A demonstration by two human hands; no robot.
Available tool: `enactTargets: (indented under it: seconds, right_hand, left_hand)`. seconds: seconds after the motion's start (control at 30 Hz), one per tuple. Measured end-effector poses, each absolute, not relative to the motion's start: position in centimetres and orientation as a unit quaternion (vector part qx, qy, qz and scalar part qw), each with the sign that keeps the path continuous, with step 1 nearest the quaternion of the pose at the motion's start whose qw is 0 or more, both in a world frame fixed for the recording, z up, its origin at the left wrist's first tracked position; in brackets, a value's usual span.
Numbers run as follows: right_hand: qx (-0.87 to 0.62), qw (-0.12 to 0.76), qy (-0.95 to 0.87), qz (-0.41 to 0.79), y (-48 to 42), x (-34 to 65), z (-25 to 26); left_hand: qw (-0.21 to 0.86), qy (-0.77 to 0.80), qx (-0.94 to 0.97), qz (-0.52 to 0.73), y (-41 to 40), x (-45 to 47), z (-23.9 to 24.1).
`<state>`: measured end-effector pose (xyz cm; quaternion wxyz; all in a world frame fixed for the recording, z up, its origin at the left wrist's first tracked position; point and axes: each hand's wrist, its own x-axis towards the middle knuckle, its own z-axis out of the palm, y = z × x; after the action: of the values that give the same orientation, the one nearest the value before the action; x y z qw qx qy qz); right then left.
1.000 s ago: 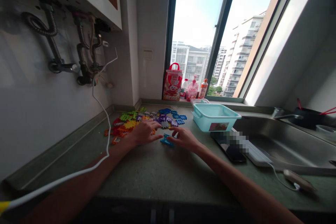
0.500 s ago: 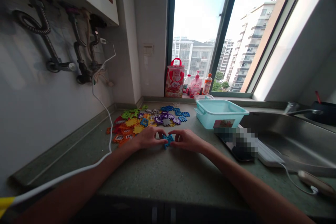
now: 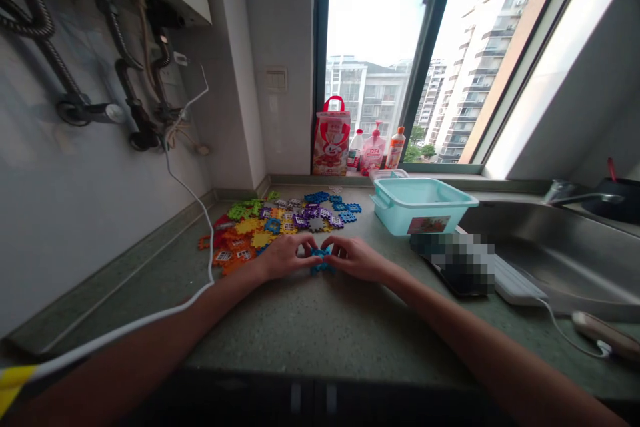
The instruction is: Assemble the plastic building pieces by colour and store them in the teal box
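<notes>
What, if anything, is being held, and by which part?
A blue interlocking toy piece: the left hand grips its left side, the right hand its right. Exact contact points are partly hidden.

Bright daylight glare from the window (image 3: 377, 7), dim countertop (image 3: 320, 333) below.

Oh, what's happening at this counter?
A person is working with both bare hands. The left hand and right hand meet at a small blue item, pinching it between their fingers low over the counter; whether it is one piece or several joined is hard to tell. Just beyond lies a spread of colourful notched pieces. A pale teal tub stands to the right, beside the sink.
</notes>
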<state>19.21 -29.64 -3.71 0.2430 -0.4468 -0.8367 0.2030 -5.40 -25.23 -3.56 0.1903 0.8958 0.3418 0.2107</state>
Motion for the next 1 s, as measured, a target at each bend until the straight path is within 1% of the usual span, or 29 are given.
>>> enactTargets:
  seconds: [0.43, 0.7, 0.83, 1.0]
  right_hand:
    - [-0.452, 0.24, -0.834, 0.205, -29.7, 19.1, -3.7]
    - [-0.436, 0.226, -0.846, 0.208, -29.8, 19.8, -3.2]
    - [-0.473, 0.201, -0.845, 0.148, -30.0, 20.1, -2.7]
    - [-0.516, 0.193, -0.828, 0.102, -30.4, 19.6, -2.4]
  left_hand:
    - [0.18, 0.337, 0.905, 0.189, -25.4, -5.3, -3.6]
    - [0.156, 0.327, 0.914, 0.179, -25.1, -6.3, -2.5]
    - [0.102, 0.284, 0.937, 0.174, -24.8, -7.1, -2.1]
    - [0.083, 0.282, 0.937, 0.187, -24.9, -6.9, -2.3]
